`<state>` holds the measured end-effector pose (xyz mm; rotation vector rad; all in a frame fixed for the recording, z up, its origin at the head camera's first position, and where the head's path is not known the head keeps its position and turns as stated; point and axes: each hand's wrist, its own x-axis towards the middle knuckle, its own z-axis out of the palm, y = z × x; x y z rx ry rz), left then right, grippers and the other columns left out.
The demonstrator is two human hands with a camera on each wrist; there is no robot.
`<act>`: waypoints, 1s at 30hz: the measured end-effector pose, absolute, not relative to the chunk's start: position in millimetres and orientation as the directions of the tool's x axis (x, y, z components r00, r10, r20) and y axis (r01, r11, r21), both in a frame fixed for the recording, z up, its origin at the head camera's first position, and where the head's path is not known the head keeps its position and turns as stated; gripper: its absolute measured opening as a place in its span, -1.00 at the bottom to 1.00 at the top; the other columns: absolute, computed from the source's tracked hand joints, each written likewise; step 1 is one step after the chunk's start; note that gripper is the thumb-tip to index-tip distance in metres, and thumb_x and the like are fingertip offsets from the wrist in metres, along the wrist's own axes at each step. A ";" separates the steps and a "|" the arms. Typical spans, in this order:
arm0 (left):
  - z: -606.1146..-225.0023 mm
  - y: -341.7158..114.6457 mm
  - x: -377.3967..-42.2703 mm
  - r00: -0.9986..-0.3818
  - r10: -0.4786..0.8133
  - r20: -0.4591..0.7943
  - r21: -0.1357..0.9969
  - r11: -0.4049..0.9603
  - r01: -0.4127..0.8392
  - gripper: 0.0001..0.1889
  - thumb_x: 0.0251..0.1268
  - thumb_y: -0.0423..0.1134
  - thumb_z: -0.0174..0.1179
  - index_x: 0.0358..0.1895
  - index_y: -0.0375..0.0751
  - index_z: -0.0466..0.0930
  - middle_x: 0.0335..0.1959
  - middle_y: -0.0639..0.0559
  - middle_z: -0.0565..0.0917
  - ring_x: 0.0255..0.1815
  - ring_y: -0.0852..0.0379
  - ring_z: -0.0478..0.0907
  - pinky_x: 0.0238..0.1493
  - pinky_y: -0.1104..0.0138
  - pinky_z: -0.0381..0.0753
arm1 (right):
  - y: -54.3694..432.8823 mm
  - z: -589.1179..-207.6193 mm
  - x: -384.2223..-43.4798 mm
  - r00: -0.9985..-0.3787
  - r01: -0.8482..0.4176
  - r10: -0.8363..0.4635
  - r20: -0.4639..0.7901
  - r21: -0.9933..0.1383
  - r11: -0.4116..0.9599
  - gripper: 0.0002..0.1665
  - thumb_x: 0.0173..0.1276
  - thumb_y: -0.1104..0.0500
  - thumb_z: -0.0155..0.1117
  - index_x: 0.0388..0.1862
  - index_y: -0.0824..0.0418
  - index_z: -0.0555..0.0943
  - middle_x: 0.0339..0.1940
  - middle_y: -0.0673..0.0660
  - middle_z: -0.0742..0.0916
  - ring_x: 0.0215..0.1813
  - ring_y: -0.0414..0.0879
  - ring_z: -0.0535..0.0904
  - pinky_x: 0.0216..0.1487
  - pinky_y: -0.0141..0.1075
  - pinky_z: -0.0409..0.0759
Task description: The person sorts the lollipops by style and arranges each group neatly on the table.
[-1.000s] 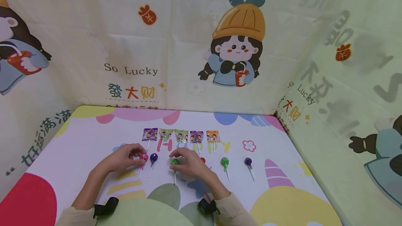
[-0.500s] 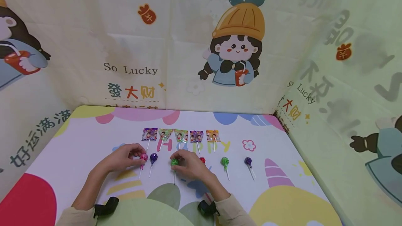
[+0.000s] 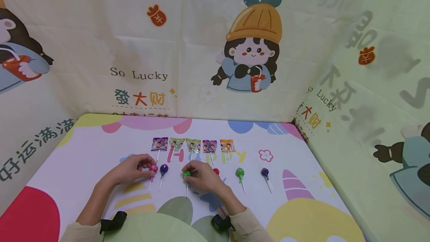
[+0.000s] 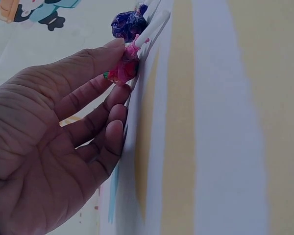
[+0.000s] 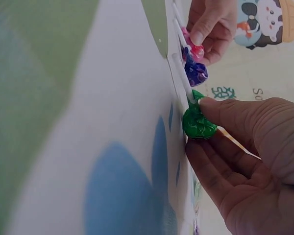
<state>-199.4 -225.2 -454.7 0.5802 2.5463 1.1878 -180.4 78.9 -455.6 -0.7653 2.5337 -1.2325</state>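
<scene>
In the head view my left hand (image 3: 134,169) pinches the pink lollipop (image 3: 153,168) by its wrapped head. The left wrist view shows thumb and fingertips on either side of that pink head (image 4: 122,71). A dark purple lollipop (image 3: 164,169) lies just to its right. My right hand (image 3: 203,176) holds a green lollipop (image 3: 186,174) at the head, its white stick pointing towards me. From the right wrist, the thumb presses one side of the green wrapper (image 5: 200,123) and the fingertips meet the other. Partly hidden behind this hand is a red lollipop (image 3: 216,171).
Farther right lie another green lollipop (image 3: 240,173) and a purple one (image 3: 265,173). A back row of flat-bagged lollipops includes a purple bag (image 3: 159,144) and an orange bag (image 3: 227,145). The patterned table (image 3: 111,152) meets printed cloth walls (image 3: 195,47).
My right thumb and fingers, spread around the green lollipop a second ago, have drawn in and now pinch its head. The left hand stays on the pink lollipop.
</scene>
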 end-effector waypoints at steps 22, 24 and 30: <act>-456.2 -227.2 -202.3 -0.880 0.470 -0.066 0.769 0.586 0.255 -0.70 0.25 -0.12 0.46 -0.07 -0.16 0.63 -0.27 0.10 0.60 -0.23 0.12 0.47 -0.21 0.42 0.52 | 60.3 -449.9 -190.3 -0.849 -0.343 -0.525 0.050 -0.809 0.478 -0.83 0.39 0.29 0.40 -0.07 0.21 0.66 -0.10 0.05 0.73 0.03 -0.18 0.65 0.13 -0.45 0.61; -455.8 -226.9 -201.9 -0.881 0.468 -0.069 0.772 0.584 0.250 -0.70 0.25 -0.13 0.46 -0.07 -0.16 0.63 -0.27 0.10 0.60 -0.23 0.13 0.46 -0.21 0.42 0.51 | 57.2 -449.6 -192.3 -0.847 -0.348 -0.529 0.051 -0.805 0.480 -0.83 0.39 0.28 0.40 -0.07 0.20 0.66 -0.10 0.04 0.73 0.04 -0.18 0.65 0.14 -0.45 0.61; -453.3 -226.0 -200.8 -0.876 0.477 -0.067 0.779 0.574 0.253 -0.70 0.26 -0.13 0.45 -0.07 -0.18 0.62 -0.26 0.08 0.60 -0.23 0.11 0.46 -0.22 0.42 0.51 | 48.7 -448.8 -198.6 -0.849 -0.347 -0.525 0.055 -0.808 0.476 -0.84 0.39 0.28 0.40 -0.08 0.21 0.66 -0.09 0.06 0.74 0.05 -0.14 0.66 0.13 -0.45 0.61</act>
